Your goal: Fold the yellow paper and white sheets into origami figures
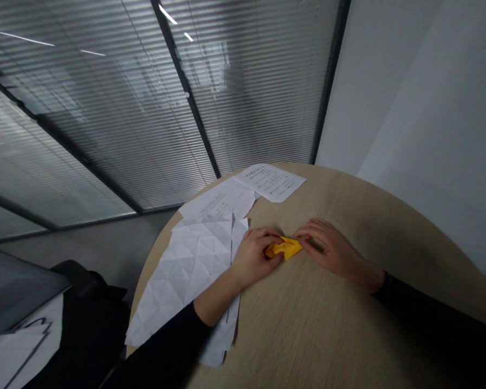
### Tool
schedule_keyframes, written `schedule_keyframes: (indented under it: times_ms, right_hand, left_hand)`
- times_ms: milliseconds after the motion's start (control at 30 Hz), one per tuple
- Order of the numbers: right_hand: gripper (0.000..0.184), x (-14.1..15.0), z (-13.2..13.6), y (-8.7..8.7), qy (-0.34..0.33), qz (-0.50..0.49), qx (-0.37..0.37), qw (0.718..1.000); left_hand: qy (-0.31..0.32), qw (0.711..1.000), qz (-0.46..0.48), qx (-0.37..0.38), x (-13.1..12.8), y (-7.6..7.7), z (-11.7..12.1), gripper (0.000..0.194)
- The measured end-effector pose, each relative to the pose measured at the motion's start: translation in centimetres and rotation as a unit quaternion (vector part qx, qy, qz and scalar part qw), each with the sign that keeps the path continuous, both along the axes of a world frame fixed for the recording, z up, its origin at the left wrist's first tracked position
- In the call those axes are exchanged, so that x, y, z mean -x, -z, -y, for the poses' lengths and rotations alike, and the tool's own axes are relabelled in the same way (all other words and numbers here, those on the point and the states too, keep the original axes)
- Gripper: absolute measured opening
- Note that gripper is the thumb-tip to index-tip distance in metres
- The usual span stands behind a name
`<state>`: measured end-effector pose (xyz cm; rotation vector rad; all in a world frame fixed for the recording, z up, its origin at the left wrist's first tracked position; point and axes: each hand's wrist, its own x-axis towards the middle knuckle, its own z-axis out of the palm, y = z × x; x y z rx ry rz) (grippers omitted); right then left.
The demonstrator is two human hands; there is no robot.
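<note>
A small piece of folded yellow paper (288,248) lies between my two hands, low over the round wooden table (308,324). My left hand (256,253) wraps its fingers and thumb around the paper's left part and hides some of it. At the paper's right tip, my right hand (326,246) pinches with thumb and fingertips. Left of my left hand, a white sheet with a pattern of triangular creases (198,254) lies partly under my left forearm.
Printed sheets (271,181) overlap at the table's far edge. Beyond stands a glass partition with blinds (259,108), and a pale wall (441,135) rises on the right. At the lower left are a dark chair (85,275) and more white papers (20,351).
</note>
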<state>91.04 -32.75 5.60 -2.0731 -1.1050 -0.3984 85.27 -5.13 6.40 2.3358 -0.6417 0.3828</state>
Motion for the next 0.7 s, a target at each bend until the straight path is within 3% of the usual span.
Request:
schedule_keyframes:
  times_ms: [167,367,567,700]
  right_hand:
    - [0.019,0.19,0.17,0.17,-0.01,0.043,0.013,0.999]
    - [0.025,0.62,0.0,0.28,-0.009,0.056,0.047,0.997]
    - [0.011,0.37,0.04,0.03,-0.036,0.074,0.08,0.993]
    - [0.023,-0.02,0.32,0.41,-0.055,0.094,0.078,0.991]
  left_hand:
    - [-0.003,1.0,-0.012,0.022,-0.19,0.18,-0.1,0.03]
    - [0.042,0.998,-0.01,0.048,-0.24,0.04,-0.23,0.018]
    - [0.06,0.995,0.002,0.074,-0.38,0.44,-0.3,0.01]
    - [0.062,0.994,-0.003,0.093,-0.4,0.26,-0.27,0.003]
